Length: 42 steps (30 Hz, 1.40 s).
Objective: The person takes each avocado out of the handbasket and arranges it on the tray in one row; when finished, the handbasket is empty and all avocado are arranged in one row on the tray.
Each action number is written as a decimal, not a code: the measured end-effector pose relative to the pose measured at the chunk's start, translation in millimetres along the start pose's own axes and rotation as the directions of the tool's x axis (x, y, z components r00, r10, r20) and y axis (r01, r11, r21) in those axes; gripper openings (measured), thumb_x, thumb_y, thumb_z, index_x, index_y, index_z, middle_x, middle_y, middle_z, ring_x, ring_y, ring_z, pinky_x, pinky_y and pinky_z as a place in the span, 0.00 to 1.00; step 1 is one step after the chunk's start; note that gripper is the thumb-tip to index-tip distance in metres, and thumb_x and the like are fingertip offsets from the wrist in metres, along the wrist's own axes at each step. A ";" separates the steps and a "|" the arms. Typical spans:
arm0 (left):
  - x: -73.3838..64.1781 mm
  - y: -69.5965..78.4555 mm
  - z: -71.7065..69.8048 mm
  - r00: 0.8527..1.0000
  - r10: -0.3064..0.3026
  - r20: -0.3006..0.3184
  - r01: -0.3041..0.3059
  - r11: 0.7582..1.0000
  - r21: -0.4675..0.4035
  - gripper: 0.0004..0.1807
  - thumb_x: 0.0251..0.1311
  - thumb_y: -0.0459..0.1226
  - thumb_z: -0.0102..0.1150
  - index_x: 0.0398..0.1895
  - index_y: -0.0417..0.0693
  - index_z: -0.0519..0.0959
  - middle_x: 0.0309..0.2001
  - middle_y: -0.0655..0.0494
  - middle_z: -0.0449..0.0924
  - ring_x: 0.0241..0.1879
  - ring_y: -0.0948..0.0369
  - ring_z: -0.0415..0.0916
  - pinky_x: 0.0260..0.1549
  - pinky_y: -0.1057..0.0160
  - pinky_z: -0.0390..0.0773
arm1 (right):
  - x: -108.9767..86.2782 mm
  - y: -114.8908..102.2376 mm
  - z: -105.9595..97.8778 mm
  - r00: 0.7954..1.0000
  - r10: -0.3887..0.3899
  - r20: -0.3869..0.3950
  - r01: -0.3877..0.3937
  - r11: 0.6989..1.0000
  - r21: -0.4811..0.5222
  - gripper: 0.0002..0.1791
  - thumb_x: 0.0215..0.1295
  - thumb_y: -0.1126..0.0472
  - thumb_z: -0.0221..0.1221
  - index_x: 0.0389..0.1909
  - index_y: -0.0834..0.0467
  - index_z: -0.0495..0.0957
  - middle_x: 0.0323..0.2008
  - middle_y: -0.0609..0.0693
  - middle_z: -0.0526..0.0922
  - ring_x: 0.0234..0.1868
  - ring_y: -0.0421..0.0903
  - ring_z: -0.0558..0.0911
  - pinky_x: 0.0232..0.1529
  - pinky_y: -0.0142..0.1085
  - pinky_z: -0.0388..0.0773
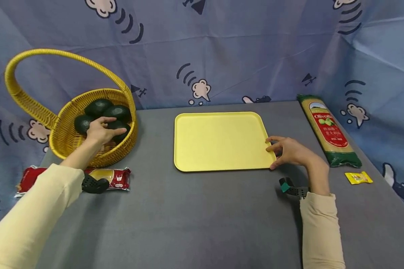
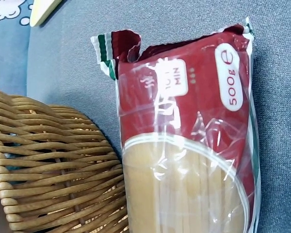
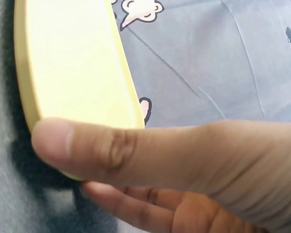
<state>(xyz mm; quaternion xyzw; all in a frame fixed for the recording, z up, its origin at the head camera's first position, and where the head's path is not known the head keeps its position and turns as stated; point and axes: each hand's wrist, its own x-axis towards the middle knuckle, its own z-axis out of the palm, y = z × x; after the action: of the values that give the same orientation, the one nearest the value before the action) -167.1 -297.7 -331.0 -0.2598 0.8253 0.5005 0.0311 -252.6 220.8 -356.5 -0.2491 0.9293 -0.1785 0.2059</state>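
My left hand [image 1: 102, 130] reaches into a yellow wicker basket [image 1: 124, 151] at the left, with thumb and fingers spread around a dark green avocado [image 1: 122, 135]. Several other avocados [image 1: 99, 107] lie beside and behind that hand. The left wrist view shows the woven side of the basket [image 2: 58, 170]; the grip itself is out of sight there. At the right end of a yellow rectangular tray [image 1: 219, 142], my right hand [image 1: 289, 150] holds the edge near the front corner. In the right wrist view the thumb [image 3: 87, 145] lies across the tray's end, other fingers below it.
A red pasta pack [image 2: 184, 121] lies in front of the basket, partly under the left forearm. Along the table's right side lies an Olivoilà pasta bag [image 1: 330, 130], with a small yellow packet [image 1: 358, 178] nearby. Patterned blue cloth [image 1: 242, 52] hangs behind the grey table [image 1: 195, 220].
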 end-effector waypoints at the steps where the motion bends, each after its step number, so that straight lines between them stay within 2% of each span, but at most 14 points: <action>1: -0.2 0.3 1.0 1.000 -0.002 0.004 0.002 1.000 -0.011 0.35 0.62 0.39 0.62 0.71 0.44 0.61 0.72 0.37 0.47 0.21 0.63 0.76 0.24 0.65 0.83 | -0.8 0.8 0.1 1.000 0.000 0.002 0.000 1.000 -0.001 0.37 0.41 0.55 0.77 0.51 0.71 0.79 0.64 0.65 0.66 0.48 0.58 0.78 0.51 0.54 0.75; 4: -0.3 0.7 2.2 1.000 -0.007 0.021 0.008 0.999 -0.031 0.36 0.63 0.40 0.61 0.73 0.45 0.59 0.73 0.38 0.45 0.38 0.55 0.77 0.27 0.65 0.83 | -1.4 3.1 -0.2 1.000 0.009 0.002 -0.009 1.000 0.012 0.37 0.41 0.55 0.77 0.51 0.71 0.78 0.64 0.64 0.66 0.48 0.57 0.78 0.50 0.53 0.75; 6: -0.3 1.1 2.0 0.999 -0.008 0.042 0.010 0.999 -0.040 0.36 0.64 0.40 0.60 0.73 0.46 0.58 0.73 0.38 0.43 0.48 0.51 0.72 0.29 0.66 0.83 | -0.3 3.2 -0.5 1.000 0.014 0.001 -0.014 1.000 0.016 0.37 0.41 0.54 0.77 0.51 0.71 0.78 0.64 0.64 0.66 0.47 0.57 0.77 0.50 0.53 0.75; 8: 0.3 1.1 1.4 0.998 -0.012 0.068 0.015 0.999 -0.038 0.37 0.64 0.41 0.60 0.74 0.46 0.56 0.74 0.38 0.42 0.52 0.49 0.70 0.30 0.66 0.83 | 0.9 3.2 -0.6 1.000 0.016 0.004 -0.016 1.000 0.020 0.38 0.41 0.54 0.77 0.51 0.71 0.78 0.64 0.64 0.66 0.47 0.56 0.77 0.49 0.53 0.74; 12: 2.8 1.1 0.2 0.993 -0.023 0.113 0.024 1.000 -0.008 0.39 0.64 0.41 0.60 0.75 0.48 0.54 0.74 0.37 0.41 0.43 0.55 0.75 0.32 0.67 0.82 | 1.7 3.8 1.3 1.000 0.014 0.002 -0.014 1.000 0.025 0.36 0.41 0.55 0.77 0.51 0.71 0.79 0.63 0.64 0.66 0.45 0.54 0.78 0.48 0.51 0.75; 17: 6.1 1.4 -0.4 0.991 -0.041 0.129 0.042 0.999 -0.010 0.40 0.63 0.41 0.61 0.75 0.51 0.54 0.73 0.36 0.44 0.31 0.64 0.77 0.34 0.66 0.82 | -0.3 5.0 0.4 1.000 -0.002 -0.014 0.003 1.000 0.022 0.35 0.42 0.56 0.77 0.51 0.70 0.79 0.64 0.63 0.67 0.44 0.52 0.78 0.47 0.48 0.76; 22: 8.1 -2.1 -4.2 0.989 -0.063 0.134 0.066 0.998 -0.020 0.40 0.61 0.42 0.63 0.75 0.54 0.56 0.75 0.40 0.41 0.23 0.67 0.79 0.24 0.69 0.80 | -1.2 5.4 0.4 1.000 0.004 -0.010 -0.004 1.000 0.018 0.35 0.43 0.55 0.77 0.52 0.69 0.79 0.64 0.62 0.67 0.45 0.52 0.78 0.47 0.49 0.76; 24: 8.2 -3.3 -6.6 0.986 -0.063 0.152 0.070 0.997 -0.039 0.41 0.61 0.42 0.63 0.75 0.54 0.55 0.75 0.41 0.40 0.21 0.67 0.79 0.22 0.69 0.80 | -1.1 5.4 0.5 1.000 0.009 -0.006 -0.009 1.000 0.026 0.35 0.43 0.55 0.76 0.52 0.69 0.79 0.65 0.62 0.67 0.45 0.52 0.78 0.48 0.49 0.76; 29: 7.6 -3.1 -13.0 0.976 -0.037 0.217 0.065 0.990 -0.123 0.42 0.61 0.40 0.63 0.75 0.54 0.53 0.74 0.39 0.34 0.25 0.67 0.82 0.29 0.68 0.82 | -0.8 5.2 -0.1 1.000 0.008 -0.010 -0.008 0.999 0.040 0.35 0.43 0.55 0.77 0.52 0.69 0.79 0.64 0.62 0.67 0.44 0.52 0.79 0.47 0.49 0.77; 31: 6.3 -2.4 -16.0 0.971 -0.034 0.235 0.070 0.986 -0.149 0.42 0.61 0.40 0.63 0.75 0.55 0.52 0.74 0.40 0.32 0.25 0.68 0.82 0.27 0.70 0.82 | -0.4 4.9 -0.6 1.000 0.006 -0.013 -0.006 0.999 0.039 0.35 0.42 0.55 0.77 0.52 0.69 0.79 0.64 0.62 0.67 0.44 0.52 0.79 0.47 0.48 0.77; 34: 3.9 -3.4 -20.8 0.963 -0.034 0.268 0.086 0.979 -0.186 0.43 0.62 0.39 0.62 0.76 0.56 0.50 0.74 0.41 0.29 0.19 0.74 0.76 0.29 0.72 0.81 | 0.1 4.7 -0.9 1.000 0.004 -0.016 -0.003 0.999 0.039 0.35 0.43 0.56 0.77 0.52 0.69 0.79 0.64 0.62 0.67 0.44 0.51 0.78 0.46 0.47 0.77; 37: 2.3 -6.1 -25.0 0.950 -0.026 0.312 0.100 0.969 -0.225 0.44 0.63 0.37 0.61 0.76 0.56 0.47 0.74 0.42 0.26 0.14 0.75 0.68 0.38 0.69 0.81 | -0.1 4.4 -0.8 1.000 0.002 -0.017 -0.001 0.999 0.043 0.34 0.43 0.56 0.77 0.52 0.69 0.79 0.64 0.62 0.67 0.43 0.51 0.78 0.46 0.46 0.76; 39: 1.6 -8.0 -26.9 0.940 -0.012 0.340 0.105 0.961 -0.254 0.44 0.63 0.36 0.60 0.77 0.55 0.45 0.74 0.43 0.24 0.16 0.75 0.69 0.44 0.65 0.79 | -0.6 4.8 -0.5 1.000 0.000 -0.014 0.001 0.999 0.046 0.34 0.44 0.56 0.76 0.52 0.69 0.79 0.64 0.62 0.67 0.44 0.51 0.78 0.46 0.46 0.76; 42: 0.0 -9.6 -28.6 0.932 -0.001 0.363 0.117 0.948 -0.297 0.45 0.63 0.36 0.60 0.77 0.58 0.45 0.74 0.46 0.21 0.35 0.69 0.80 0.48 0.63 0.77 | -1.3 5.9 0.1 1.000 -0.001 -0.005 0.001 0.999 0.049 0.34 0.45 0.56 0.76 0.52 0.69 0.79 0.64 0.62 0.67 0.44 0.51 0.78 0.46 0.46 0.76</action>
<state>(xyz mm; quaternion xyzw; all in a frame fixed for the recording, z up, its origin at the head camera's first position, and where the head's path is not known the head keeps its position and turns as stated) -156.8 -325.3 -324.6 -0.1907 0.7075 0.6628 0.1544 -253.8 226.3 -358.8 -0.2442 0.9250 -0.2019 0.2095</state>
